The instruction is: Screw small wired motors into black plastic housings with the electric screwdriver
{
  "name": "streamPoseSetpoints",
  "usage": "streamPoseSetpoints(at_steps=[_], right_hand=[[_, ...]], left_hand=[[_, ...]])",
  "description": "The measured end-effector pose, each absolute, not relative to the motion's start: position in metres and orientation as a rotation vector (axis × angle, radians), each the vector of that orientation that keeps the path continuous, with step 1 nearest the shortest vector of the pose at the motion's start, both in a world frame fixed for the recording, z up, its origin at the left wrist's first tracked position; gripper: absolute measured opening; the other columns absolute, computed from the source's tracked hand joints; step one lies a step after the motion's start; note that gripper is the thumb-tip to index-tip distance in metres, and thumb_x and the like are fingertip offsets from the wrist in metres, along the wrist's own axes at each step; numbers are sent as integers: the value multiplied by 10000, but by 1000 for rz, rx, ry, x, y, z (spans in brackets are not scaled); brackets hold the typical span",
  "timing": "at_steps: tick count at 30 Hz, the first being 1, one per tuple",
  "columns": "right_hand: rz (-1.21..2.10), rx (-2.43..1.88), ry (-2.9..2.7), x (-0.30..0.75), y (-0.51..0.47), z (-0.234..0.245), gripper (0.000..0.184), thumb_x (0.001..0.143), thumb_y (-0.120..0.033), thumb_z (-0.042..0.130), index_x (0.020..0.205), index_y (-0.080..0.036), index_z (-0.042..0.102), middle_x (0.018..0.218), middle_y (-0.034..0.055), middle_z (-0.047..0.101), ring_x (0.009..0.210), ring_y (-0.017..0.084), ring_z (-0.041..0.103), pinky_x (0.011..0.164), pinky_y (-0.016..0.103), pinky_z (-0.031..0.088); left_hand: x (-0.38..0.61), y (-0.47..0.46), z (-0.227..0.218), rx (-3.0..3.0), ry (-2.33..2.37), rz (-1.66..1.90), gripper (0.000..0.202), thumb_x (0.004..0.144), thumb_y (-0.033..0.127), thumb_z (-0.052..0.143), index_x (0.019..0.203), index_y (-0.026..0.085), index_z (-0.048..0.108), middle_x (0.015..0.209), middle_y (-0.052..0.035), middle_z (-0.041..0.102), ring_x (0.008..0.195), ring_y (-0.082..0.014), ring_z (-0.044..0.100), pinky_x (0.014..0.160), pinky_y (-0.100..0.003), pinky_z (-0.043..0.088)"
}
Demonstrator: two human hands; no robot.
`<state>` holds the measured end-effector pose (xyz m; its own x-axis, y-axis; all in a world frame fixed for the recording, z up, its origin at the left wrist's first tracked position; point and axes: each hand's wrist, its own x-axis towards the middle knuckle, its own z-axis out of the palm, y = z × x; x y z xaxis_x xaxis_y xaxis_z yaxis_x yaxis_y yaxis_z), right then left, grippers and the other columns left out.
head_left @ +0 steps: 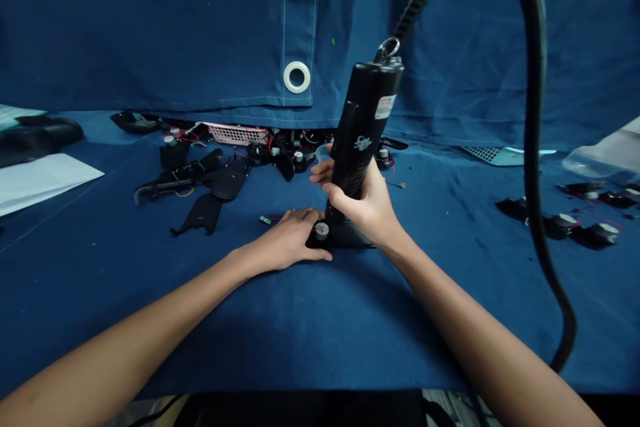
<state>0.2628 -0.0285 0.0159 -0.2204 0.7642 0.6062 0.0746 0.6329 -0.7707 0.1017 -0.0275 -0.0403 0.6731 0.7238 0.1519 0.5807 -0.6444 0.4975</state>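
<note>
A bench point(210, 340) under blue cloth carries scattered black plastic housings point(203, 212) toward its far edge and a row of black parts with white caps point(595, 235) near its right edge. Near the middle, the right hand point(360, 203) closes firmly around an upright black power tool point(361, 127), holding it steady and square, its thick hose point(535, 147) arching overhead. The left hand point(285, 240), open with fingers spread, presses a black part point(314, 239) with a silver disc point(321, 231) flat, right beside the tool's lower end.
</note>
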Motion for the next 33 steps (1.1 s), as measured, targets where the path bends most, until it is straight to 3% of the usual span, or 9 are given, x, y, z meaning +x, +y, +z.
streamPoseSetpoints(at_steps=[5,8,13,25,33], right_hand=[[881,-703,-1531,258,-27,26,325,812,-428,659,1045,-225,556,958,31,677,879,190,661,836,375,541],[920,-697,-1454,256,-26,33,300,821,-469,640,929,-196,579,837,23,671,738,164,661,706,320,546],[851,-726,-1500,251,-30,38,315,818,-482,639,740,-196,533,537,-43,541,482,102,519,508,262,436],[846,-734,-1517,242,-40,38,350,757,-471,711,719,-208,485,499,-68,507,433,87,477,450,255,390],[798,-759,-1484,245,-39,35,348,783,-494,678,713,-211,488,489,-60,511,436,97,484,455,265,402]], left_hand=[[102,-28,-40,2459,1046,490,587,773,559,656,1169,166,477,1175,-116,563,1060,-312,529,909,-419,404],[102,-29,-40,2465,1029,510,568,780,549,656,1174,182,475,1184,-106,561,1075,-308,530,912,-413,404],[100,-29,-40,2477,1033,486,570,792,570,628,1179,180,474,1216,-115,560,1103,-316,532,933,-420,395],[102,-27,-44,2420,1053,423,778,781,582,622,1386,187,336,1424,-149,423,1320,-324,381,1073,-475,290],[101,-30,-40,2456,1075,426,665,802,597,594,1285,169,434,1302,-149,513,1196,-331,481,1001,-463,360]])
